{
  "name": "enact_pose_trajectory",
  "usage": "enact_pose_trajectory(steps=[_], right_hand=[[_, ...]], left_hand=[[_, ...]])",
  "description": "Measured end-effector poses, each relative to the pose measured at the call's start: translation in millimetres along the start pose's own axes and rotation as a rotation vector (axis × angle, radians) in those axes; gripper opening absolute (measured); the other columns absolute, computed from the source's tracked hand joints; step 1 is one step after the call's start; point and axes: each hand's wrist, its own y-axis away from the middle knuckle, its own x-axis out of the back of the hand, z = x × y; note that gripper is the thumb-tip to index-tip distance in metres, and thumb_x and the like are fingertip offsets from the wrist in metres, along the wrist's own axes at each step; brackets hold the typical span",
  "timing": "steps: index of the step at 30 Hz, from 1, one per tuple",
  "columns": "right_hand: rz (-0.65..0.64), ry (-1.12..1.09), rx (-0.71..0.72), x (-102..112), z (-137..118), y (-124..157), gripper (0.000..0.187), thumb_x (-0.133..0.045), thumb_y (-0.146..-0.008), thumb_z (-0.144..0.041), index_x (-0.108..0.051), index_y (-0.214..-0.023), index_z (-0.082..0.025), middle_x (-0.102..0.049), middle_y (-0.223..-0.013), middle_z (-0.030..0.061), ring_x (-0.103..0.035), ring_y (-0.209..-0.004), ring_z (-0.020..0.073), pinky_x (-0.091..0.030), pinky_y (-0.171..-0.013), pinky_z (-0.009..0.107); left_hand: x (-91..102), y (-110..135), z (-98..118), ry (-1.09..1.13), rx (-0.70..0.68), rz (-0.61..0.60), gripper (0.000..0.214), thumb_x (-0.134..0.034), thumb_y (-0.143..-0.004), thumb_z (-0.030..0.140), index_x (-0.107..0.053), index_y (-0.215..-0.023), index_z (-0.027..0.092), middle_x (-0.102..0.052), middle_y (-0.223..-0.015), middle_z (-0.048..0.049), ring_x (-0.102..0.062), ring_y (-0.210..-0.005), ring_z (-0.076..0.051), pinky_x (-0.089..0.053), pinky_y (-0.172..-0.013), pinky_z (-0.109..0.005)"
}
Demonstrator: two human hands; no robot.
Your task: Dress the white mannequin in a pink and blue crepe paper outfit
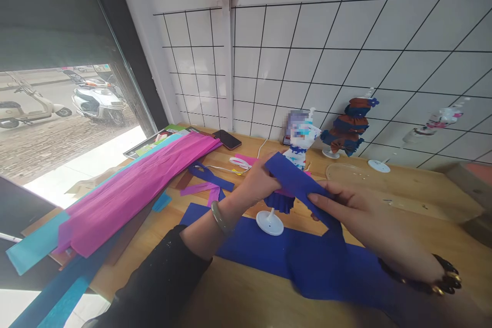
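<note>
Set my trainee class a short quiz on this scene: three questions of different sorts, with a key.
1. Multiple choice: what does the right hand hold?
A) a phone
B) the blue strip
C) a hammer

2. True or false: in the picture, the large pink sheet lies left of the nearest white base.

3. Fill in: the pale bangle is worn just behind the ____ hand.

Key: 1. B; 2. True; 3. left

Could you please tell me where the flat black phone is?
In the head view, the phone lies left of centre on the table, beside the far end of the pink paper, near the tiled wall.
</note>
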Motion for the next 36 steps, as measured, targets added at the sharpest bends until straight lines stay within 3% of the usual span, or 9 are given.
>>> enact_pose_trajectory(steps=[6,13,17,21,28,33,36], right_hand=[[0.159,0.202,0.04,7,11,-8,0.034,-0.049,-0.081,-0.053,-0.064,-0.081,-0.022,-0.042,-0.051,-0.0041,-0.038,-0.046,0.0109,-0.029,-0.038,0.022],[0.223,0.306,0.079,10,11,-8,0.038,-0.047,-0.083,-0.053,-0.06,-0.066,-0.021,-0.041,-0.048,-0.0037,-0.038,-0.044,0.01,-0.027,-0.039,0.023],[0.232,0.323,0.052,12,13,-10,0.039,-0.049,-0.081,-0.055,-0.062,-0.066,-0.022,-0.043,-0.047,-0.0035,-0.037,-0.042,0.01,-0.026,-0.037,0.023],[0.24,0.323,-0.017,11,13,-11,0.04,-0.052,-0.078,-0.057,-0.059,-0.062,-0.021,-0.042,-0.046,-0.004,-0.036,-0.041,0.0095,-0.025,-0.037,0.022],[0.276,0.295,-0.075,7,11,-13,0.044,-0.052,-0.078,-0.058,-0.048,-0.055,-0.02,-0.034,-0.048,-0.005,-0.029,-0.042,0.008,-0.021,-0.038,0.022],[0.218,0.327,-0.099,7,10,-13,0.043,-0.053,-0.077,-0.057,-0.051,-0.056,-0.02,-0.032,-0.046,-0.0053,-0.029,-0.041,0.0079,-0.019,-0.037,0.022],[0.176,0.351,-0.076,9,12,-13,0.043,-0.052,-0.077,-0.06,-0.056,-0.06,-0.02,-0.036,-0.046,-0.0046,-0.032,-0.04,0.0085,-0.02,-0.036,0.022]], left_hand=[[-0.4,3,2,0.021,-0.06,-0.015,0.026,-0.068,-0.065,0.017,-0.057,-0.089,0.015,-0.06,-0.081,-0.0005,-0.058,-0.074,-0.012,-0.047,-0.068,-0.024],[-1.5,2,2,0.095,-0.046,-0.086,0.032,-0.066,-0.066,0.014,-0.059,-0.097,0.015,-0.062,-0.088,-0.002,-0.059,-0.08,-0.014,-0.047,-0.073,-0.027],[-1.7,-1,-4,0.15,-0.064,-0.132,0.054,-0.068,-0.064,0.01,-0.055,-0.115,0.016,-0.064,-0.104,-0.0061,-0.06,-0.093,-0.018,-0.047,-0.082,-0.031],[-2.1,-2,-9,0.153,-0.049,-0.122,0.063,-0.072,-0.061,0.011,-0.051,-0.121,0.017,-0.063,-0.111,-0.0083,-0.06,-0.099,-0.02,-0.047,-0.085,-0.032],[-5.3,-1,-10,0.204,-0.038,-0.167,0.043,-0.068,-0.068,0.013,-0.056,-0.109,0.015,-0.063,-0.099,-0.0064,-0.06,-0.093,-0.017,-0.047,-0.083,-0.031],[-4.7,-1,-11,0.216,-0.006,-0.171,0.055,-0.068,-0.065,0.011,-0.051,-0.117,0.017,-0.062,-0.103,-0.0062,-0.059,-0.093,-0.017,-0.046,-0.084,-0.032],[-4.0,-1,-11,0.163,-0.038,-0.199,0.045,-0.065,-0.066,0.012,-0.056,-0.11,0.017,-0.062,-0.097,-0.0037,-0.058,-0.09,-0.016,-0.046,-0.081,-0.031]])
